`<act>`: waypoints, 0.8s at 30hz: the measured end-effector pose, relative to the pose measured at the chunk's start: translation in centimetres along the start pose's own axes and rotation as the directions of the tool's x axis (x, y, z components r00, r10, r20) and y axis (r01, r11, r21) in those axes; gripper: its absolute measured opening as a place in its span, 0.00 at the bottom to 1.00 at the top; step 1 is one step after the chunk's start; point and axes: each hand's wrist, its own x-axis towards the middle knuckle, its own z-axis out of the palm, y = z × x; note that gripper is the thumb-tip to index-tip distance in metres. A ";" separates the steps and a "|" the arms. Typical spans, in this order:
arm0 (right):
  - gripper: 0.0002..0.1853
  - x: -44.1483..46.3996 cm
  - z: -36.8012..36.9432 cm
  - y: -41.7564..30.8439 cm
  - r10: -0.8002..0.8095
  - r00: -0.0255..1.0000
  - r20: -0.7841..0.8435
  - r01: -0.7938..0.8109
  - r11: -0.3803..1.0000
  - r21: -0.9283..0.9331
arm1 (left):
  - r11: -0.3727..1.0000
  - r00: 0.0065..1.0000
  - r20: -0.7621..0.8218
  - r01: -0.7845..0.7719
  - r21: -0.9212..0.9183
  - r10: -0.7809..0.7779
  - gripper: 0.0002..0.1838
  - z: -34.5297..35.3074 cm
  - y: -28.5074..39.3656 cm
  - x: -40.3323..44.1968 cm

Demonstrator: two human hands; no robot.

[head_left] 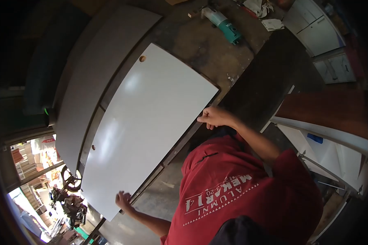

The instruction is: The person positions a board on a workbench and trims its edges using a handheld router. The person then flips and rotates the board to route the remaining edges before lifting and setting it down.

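Note:
A large white panel (147,114) with two round holes along its far edge lies flat across a dark frame. My right hand (210,117) is by the panel's near edge, toward its upper right corner; its fingers are curled in and nothing shows in them. Over the near edge at the panel's lower end is my left hand (123,201). Its fingers look bent but are smeared by motion, and whether it touches the panel is unclear.
Beyond the white panel lies a long grey panel (96,53). A green power tool (225,26) rests on the worn surface at the top. White cabinet parts (331,153) stand at the right; a motorcycle (71,204) is at the lower left.

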 end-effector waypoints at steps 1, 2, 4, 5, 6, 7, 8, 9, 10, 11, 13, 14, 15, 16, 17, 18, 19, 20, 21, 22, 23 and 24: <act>0.21 -0.3 -1.2 -0.2 -0.062 0.998 -0.002 0.062 0.998 0.002 | 0.996 0.995 0.053 -0.079 -0.041 0.081 0.12 2.6 2.0 0.0; 0.21 -0.3 -2.2 0.3 -0.067 0.998 0.016 0.066 0.998 0.021 | 0.997 0.998 0.025 -0.052 -0.058 0.054 0.11 6.4 5.0 -0.7; 0.18 -0.2 -4.7 1.4 -0.364 0.925 -0.106 0.328 0.908 -0.259 | 0.989 0.987 0.087 -0.126 -0.079 0.133 0.10 14.8 10.3 -2.4; 0.17 -0.7 -6.0 1.5 -0.336 0.936 -0.105 0.302 0.919 -0.254 | 0.981 0.972 0.133 -0.187 -0.050 0.192 0.10 19.5 12.6 -3.2; 0.17 -1.0 -7.2 2.0 -0.339 0.938 -0.078 0.313 0.921 -0.232 | 0.945 0.924 0.242 -0.321 0.067 0.297 0.12 24.1 15.9 -4.6; 0.18 -1.2 -8.4 2.6 -0.325 0.946 -0.013 0.309 0.909 -0.281 | 0.903 0.875 0.310 -0.419 0.095 0.373 0.14 29.0 18.0 -5.5; 0.19 -1.6 -9.7 3.2 -0.308 0.950 0.049 0.306 0.893 -0.330 | 0.881 0.841 0.371 -0.460 0.108 0.394 0.18 33.4 19.6 -6.3; 0.19 -2.2 -11.1 3.5 -0.306 0.949 0.071 0.313 0.898 -0.311 | 0.828 0.795 0.404 -0.543 0.139 0.453 0.23 37.7 22.4 -7.7; 0.19 -2.9 -12.6 3.7 -0.283 0.939 0.194 0.325 0.914 -0.242 | 0.778 0.724 0.445 -0.622 0.087 0.528 0.27 41.4 23.8 -7.9; 0.21 -3.4 -13.6 4.3 -0.263 0.912 0.315 0.327 0.929 -0.173 | 0.747 0.690 0.445 -0.661 0.067 0.571 0.31 44.8 24.5 -7.8; 0.23 -3.6 -14.7 7.0 -0.401 0.824 0.401 0.412 0.909 0.063 | 0.700 0.671 0.437 -0.704 0.121 0.599 0.37 50.8 24.9 -6.8; 0.26 -3.9 -15.2 8.2 -0.539 0.726 0.427 0.457 0.842 0.286 | 0.682 0.687 0.432 -0.704 0.197 0.584 0.41 52.8 24.7 -6.5; 0.32 -4.6 -16.4 8.9 -0.376 0.749 0.546 0.336 0.925 0.177 | 0.691 0.700 0.432 -0.692 0.211 0.569 0.41 54.0 24.9 -7.2; 0.32 -4.6 -17.3 10.4 -0.371 0.742 0.559 0.328 0.927 0.181 | 0.609 0.707 0.398 -0.706 0.361 0.584 0.44 55.0 25.5 -7.9; 0.34 -4.6 -18.1 12.4 -0.214 0.834 0.509 0.267 0.963 -0.033 | 0.510 0.706 0.367 -0.699 0.502 0.606 0.47 55.6 26.0 -8.4; 0.36 -4.6 -18.8 13.9 -0.065 0.905 0.421 0.180 0.954 -0.241 | 0.514 0.714 0.366 -0.691 0.509 0.597 0.47 55.6 25.9 -8.5; 0.36 -4.8 -19.6 14.8 -0.064 0.901 0.429 0.183 0.952 -0.243 | 0.498 0.717 0.367 -0.684 0.533 0.592 0.48 55.6 25.9 -8.5; 0.37 -5.0 -20.3 15.6 0.053 0.953 0.299 0.056 0.936 -0.346 | 0.482 0.719 0.367 -0.679 0.554 0.591 0.49 55.7 26.0 -8.4; 0.39 -5.0 -20.9 15.6 0.160 0.976 0.150 -0.082 0.900 -0.427 | 0.486 0.722 0.362 -0.675 0.556 0.590 0.49 55.9 26.2 -8.3; 0.39 -4.9 -21.3 15.5 0.161 0.975 0.154 -0.081 0.899 -0.430 | 0.501 0.732 0.361 -0.667 0.552 0.577 0.49 55.9 26.2 -8.4; 0.39 -4.9 -21.9 15.2 0.166 0.976 0.141 -0.097 0.910 -0.402 | 0.519 0.743 0.357 -0.658 0.546 0.566 0.49 56.0 26.3 -8.4; 0.39 -4.6 -22.8 14.5 0.168 0.978 0.123 -0.111 0.920 -0.377 | 0.531 0.755 0.354 -0.645 0.549 0.552 0.51 56.2 26.6 -8.3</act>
